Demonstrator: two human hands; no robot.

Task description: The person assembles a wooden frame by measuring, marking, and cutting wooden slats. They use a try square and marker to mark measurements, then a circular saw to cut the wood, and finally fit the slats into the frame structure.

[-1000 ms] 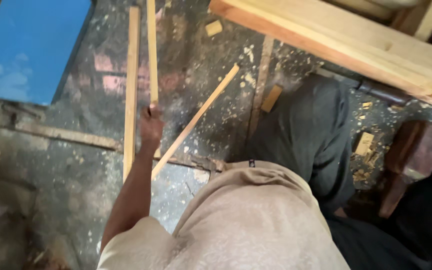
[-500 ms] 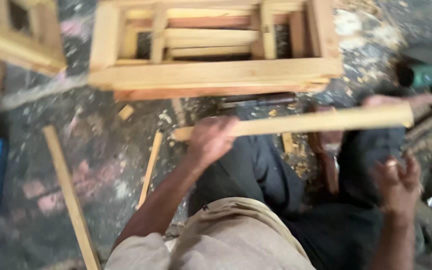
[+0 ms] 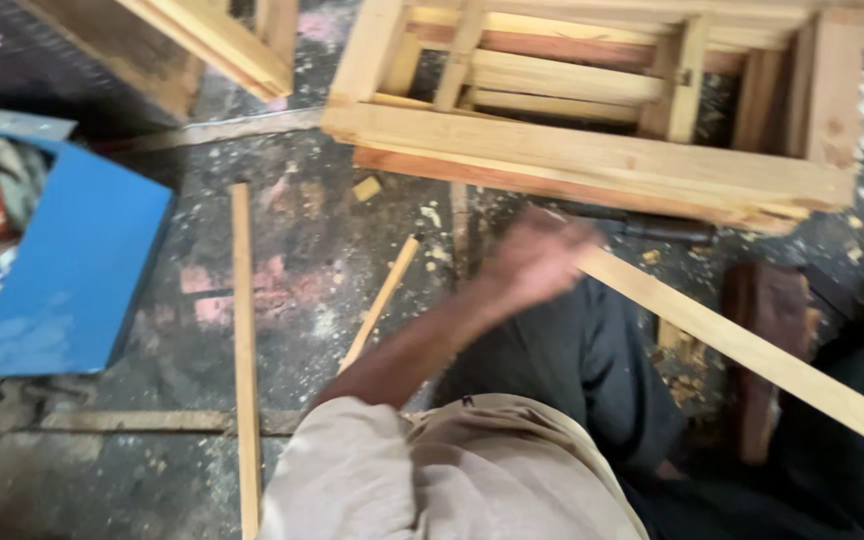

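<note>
The left hand (image 3: 537, 262), blurred at mid-frame, is clenched around one end of a long wooden strip (image 3: 752, 352) that slants down to the lower right edge. Just above sits a wooden frame (image 3: 592, 150). Two thin sticks (image 3: 244, 350) lie on the floor lower left, beside a blue box (image 3: 72, 275). The right hand is out of sight.

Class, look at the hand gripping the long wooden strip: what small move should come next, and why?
Probably steady the strip with the other hand. The left hand grips only its upper end, and the rest slants unsupported past the dark trousers.
</note>
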